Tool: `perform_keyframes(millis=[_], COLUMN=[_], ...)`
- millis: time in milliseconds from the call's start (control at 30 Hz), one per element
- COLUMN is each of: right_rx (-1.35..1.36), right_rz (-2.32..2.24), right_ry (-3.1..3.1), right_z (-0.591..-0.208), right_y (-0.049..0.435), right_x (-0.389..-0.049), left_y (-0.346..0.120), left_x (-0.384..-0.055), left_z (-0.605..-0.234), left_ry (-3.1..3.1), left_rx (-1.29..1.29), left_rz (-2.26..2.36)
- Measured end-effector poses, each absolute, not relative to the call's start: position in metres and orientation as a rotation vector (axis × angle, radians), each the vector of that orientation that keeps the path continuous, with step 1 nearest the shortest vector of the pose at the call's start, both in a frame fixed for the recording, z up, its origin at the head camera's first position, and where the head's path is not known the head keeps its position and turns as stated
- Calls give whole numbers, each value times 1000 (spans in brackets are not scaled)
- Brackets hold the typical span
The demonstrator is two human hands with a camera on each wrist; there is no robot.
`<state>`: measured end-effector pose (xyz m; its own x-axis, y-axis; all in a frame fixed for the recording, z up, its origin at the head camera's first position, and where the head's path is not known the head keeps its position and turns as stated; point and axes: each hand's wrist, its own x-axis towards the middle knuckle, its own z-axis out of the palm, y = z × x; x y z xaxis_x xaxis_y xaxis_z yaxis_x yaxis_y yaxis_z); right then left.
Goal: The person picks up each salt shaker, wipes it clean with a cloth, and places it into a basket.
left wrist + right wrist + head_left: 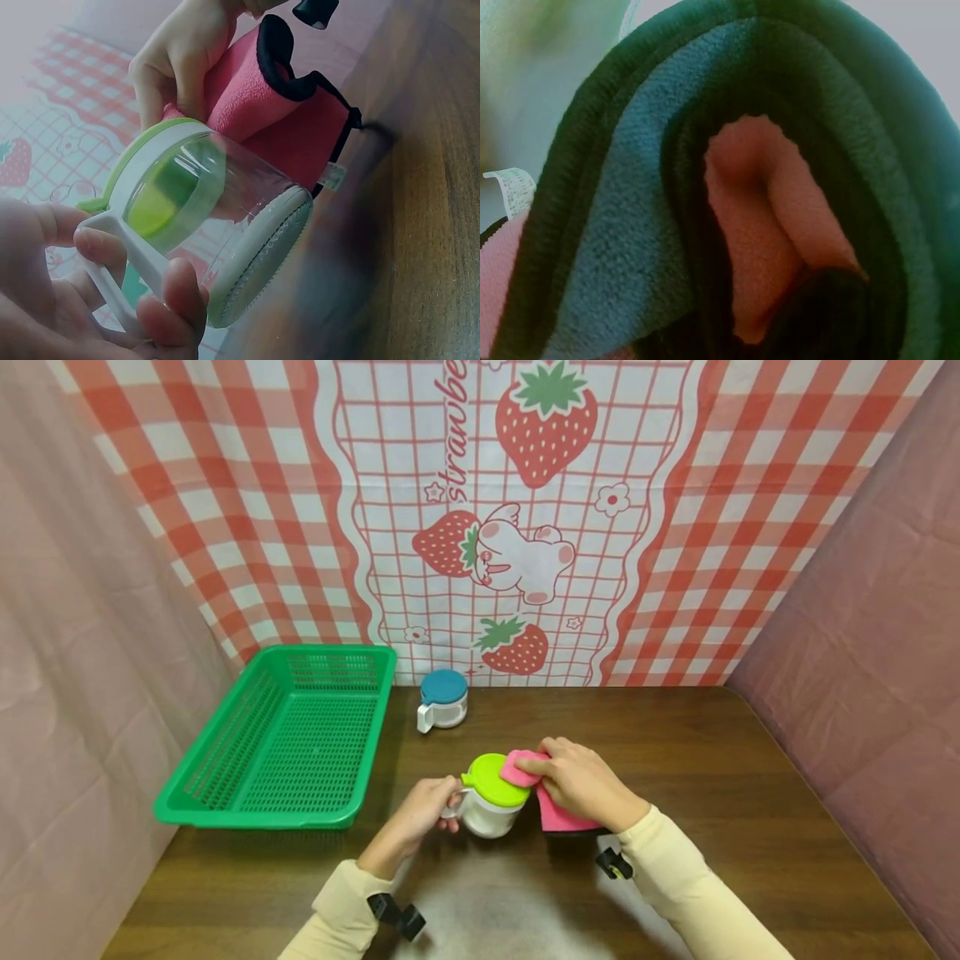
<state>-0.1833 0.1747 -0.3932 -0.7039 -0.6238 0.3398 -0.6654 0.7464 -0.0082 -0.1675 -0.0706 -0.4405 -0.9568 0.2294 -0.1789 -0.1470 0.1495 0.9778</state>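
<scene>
My left hand (pixel 426 814) grips the white handle (pixel 135 262) of a clear seasoning jar (pixel 489 820) with a bright green lid (pixel 487 777). In the left wrist view the jar is tilted, with its pale base (pixel 262 259) facing down and right. A pink cloth (pixel 562 814) with dark edging is held by my right hand (pixel 585 781), whose fingers press part of it onto the lid's right side. Folds of the cloth (pixel 757 225) fill the right wrist view and hide that hand there.
A second jar with a blue lid (pixel 444 687) stands farther back, near the checked curtain (pixel 510 510). On the left lies a green plastic basket (pixel 258 817) with slotted walls. Everything is on a dark wooden table (pixel 735 793), between pink cloth side walls.
</scene>
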Motion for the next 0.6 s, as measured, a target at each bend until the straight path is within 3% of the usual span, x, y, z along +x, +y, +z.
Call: perform_keyframes(millis=[600], right_rx=[1041], right_rz=[167], right_ry=[-2595], right_z=[-392], right_y=[174], right_x=[-179], left_y=[-74], left_x=[-172], left_z=[-440], left_ry=[2129], left_rx=[49], left_rz=[1909])
